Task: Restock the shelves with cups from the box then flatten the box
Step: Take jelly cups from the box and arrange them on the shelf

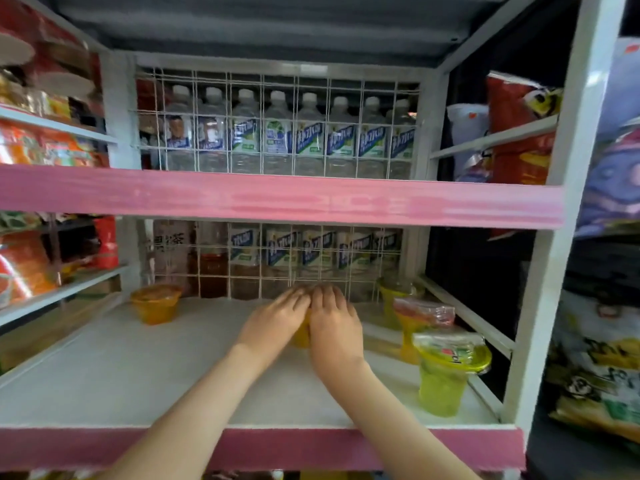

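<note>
Far left, the crinkly orange snack packs (31, 147) on the side racks are blurred, labels unreadable. A squat orange plastic cup w/ film lid (156, 304) stands back left on the white lower shelf (114, 368). Mid-shelf, a small yellow plastic cup (302, 336) is nearly all hidden btwn the hands (only a sliver of its side shows). The left hand (277, 320) & right hand (334, 323) clasp it from either side, fingers pressed together, curved over its top, tips meeting near the white wire grid (263, 271). Bottles behind the grid are hazy. Right edge: more cups in a row, nearest a tall green plastic cup (443, 386).
</note>
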Motion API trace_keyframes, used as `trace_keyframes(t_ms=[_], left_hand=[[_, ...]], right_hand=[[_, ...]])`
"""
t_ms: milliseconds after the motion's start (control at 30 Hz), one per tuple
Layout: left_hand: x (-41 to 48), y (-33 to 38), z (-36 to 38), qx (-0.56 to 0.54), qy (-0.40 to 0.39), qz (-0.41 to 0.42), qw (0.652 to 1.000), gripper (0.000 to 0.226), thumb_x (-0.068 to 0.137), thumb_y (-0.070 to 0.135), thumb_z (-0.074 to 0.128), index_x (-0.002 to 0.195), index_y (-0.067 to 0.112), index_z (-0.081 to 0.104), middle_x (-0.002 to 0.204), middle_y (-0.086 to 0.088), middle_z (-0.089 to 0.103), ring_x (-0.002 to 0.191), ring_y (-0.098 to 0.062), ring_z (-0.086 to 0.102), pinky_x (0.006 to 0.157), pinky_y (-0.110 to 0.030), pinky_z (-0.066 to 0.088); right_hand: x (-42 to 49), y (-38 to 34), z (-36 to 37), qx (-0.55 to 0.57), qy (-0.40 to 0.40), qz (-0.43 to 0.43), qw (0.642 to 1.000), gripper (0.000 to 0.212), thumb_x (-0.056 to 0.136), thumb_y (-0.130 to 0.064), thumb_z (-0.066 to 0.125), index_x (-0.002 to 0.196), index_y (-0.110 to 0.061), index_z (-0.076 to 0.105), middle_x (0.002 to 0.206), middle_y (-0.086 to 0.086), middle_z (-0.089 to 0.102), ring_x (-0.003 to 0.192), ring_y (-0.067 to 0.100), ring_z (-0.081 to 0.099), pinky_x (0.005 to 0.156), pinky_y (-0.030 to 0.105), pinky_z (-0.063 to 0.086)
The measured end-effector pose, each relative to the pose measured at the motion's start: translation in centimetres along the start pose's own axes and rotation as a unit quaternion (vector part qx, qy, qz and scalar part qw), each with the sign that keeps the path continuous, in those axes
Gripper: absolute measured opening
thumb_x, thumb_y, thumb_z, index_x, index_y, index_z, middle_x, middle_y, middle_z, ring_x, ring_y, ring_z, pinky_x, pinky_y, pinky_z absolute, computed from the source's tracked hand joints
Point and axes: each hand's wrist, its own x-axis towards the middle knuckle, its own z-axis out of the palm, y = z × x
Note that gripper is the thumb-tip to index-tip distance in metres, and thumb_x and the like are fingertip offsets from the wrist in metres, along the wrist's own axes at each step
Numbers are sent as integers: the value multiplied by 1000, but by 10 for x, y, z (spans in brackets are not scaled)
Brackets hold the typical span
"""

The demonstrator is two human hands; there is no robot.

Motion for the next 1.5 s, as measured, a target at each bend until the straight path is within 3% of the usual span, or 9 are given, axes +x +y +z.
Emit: trace_keyframes(t_ms=[167,300,367,433,533,700,867,1267,1500], left_hand=[[26,6,16,-23,-12,19,999,58,18,1,92,72,2,72,75,-11,72,63,-21,70,41,-26,53],[51,13,28,-20,-13,54,998,40,33,3,88,70,6,72,75,-8,72,64,-18,70,39,-23,51],[61,14,42,-25,-5,93,995,18,62,2,60,75,5,72,80,-8,72,69,-20,71,37,-26,50],[69,19,54,-37,-16,106,994,35,67,9,39,78,8,72,86,-7,73,75,-18,71,38,-26,51],[72,28,44,-45,-25,106,993,18,64,12,57,77,11,71,87,-5,72,72,-17,71,38,-21,49],[66,23,43,-91,-80,30,992,43,57,-2,81,97,1,67,101,-16,70,70,-29,71,43,-31,51],[66,25,42,-97,-137,-59,984,45,95,9,44,139,9,37,148,-8,38,122,-26,52,94,-37,47],[64,32,50,-159,-170,-229,945,60,98,16,45,148,6,14,141,-20,40,123,-30,48,95,-32,41],[52,39,44,-241,-226,-196,923,41,103,19,31,139,-1,37,141,-17,43,128,-28,46,98,-26,42]], right_hand=[[19,11,4,51,-120,64,989,60,96,-9,43,150,-14,16,157,5,14,143,23,14,103,41,39],[26,32,7,45,-101,105,988,57,97,-7,37,149,-12,14,156,6,17,144,20,14,105,31,35],[26,41,13,32,-84,135,987,53,96,-4,36,147,-6,22,152,13,26,141,25,22,108,33,31],[28,48,17,9,-94,179,979,50,97,-4,27,146,-3,21,152,16,26,140,26,24,108,34,31],[31,51,19,8,-123,222,967,51,98,-6,20,148,-2,11,155,15,17,142,24,18,105,34,34],[30,43,13,10,-163,171,972,58,101,-9,29,149,-2,-3,157,17,0,146,27,1,116,33,10],[24,41,2,-9,-162,81,983,60,99,-10,28,147,3,-6,156,22,0,145,32,-1,116,36,-3],[8,38,-7,15,-232,99,967,70,97,-4,32,147,-6,-18,156,8,-20,145,22,-11,107,37,34],[2,34,-4,-33,-242,19,969,76,97,-12,37,146,-7,-21,156,8,-23,144,23,-17,117,37,11]])
